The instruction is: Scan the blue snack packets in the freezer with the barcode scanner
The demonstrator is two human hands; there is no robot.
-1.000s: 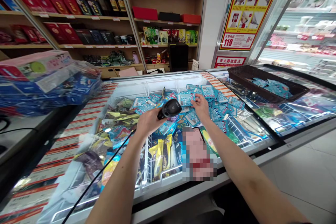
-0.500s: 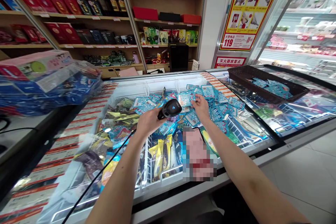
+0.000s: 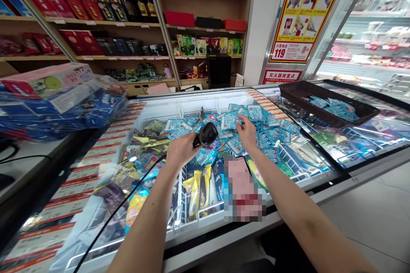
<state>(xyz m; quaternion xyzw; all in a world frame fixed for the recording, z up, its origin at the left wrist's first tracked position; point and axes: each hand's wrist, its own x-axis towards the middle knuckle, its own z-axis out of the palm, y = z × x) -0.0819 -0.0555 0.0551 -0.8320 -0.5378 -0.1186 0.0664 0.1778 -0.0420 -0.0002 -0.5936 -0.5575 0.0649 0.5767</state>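
Note:
My left hand [image 3: 181,150] is wrapped round the handle of a black barcode scanner [image 3: 207,134], its head tilted toward the right. From the grip a black cable [image 3: 120,209] runs down to the lower left. My right hand [image 3: 247,134] pinches the right edge of a small blue packet [image 3: 229,122], just beyond the scanner head. Many similar blue packets [image 3: 256,113] lie spread in a heap around it on the glass top of a chest freezer. A blurred-out phone [image 3: 244,187] rests on the glass between my forearms.
Frozen treats in yellow wrappers [image 3: 195,194] show through the glass. A dark brown basket [image 3: 368,113] holding more blue packets stands at the right. Plastic-wrapped boxes [image 3: 57,98] are stacked at the left, with stocked shelves [image 3: 128,21] behind.
The scanner head has turned slightly, and its small blue light no longer shows. The packet in my right hand has tilted a little. The whole view has shifted slightly.

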